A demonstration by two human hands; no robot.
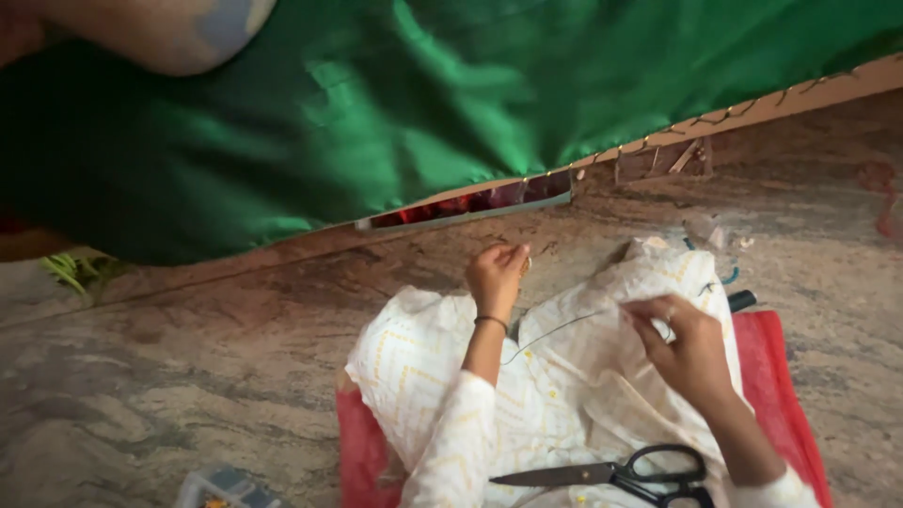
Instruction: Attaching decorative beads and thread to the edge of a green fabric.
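One view only, from a camera worn on the person's head. It looked steeply down and forward over the lap, close to the hands: the left hand [496,273] sat near mid-frame, the right hand [691,350] lower right, both within arm's reach of the lens. The scissors [616,472] lay at the bottom edge, nearest the camera. The stone floor [169,376] filled the left and right, and the green cloth [423,103] spanned the top, farthest away.

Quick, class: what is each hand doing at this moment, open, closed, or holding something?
Left hand: fingers pinched shut on the far end of a dark thread.
Right hand: fingers closed on the white cloth, where the thread meets it.
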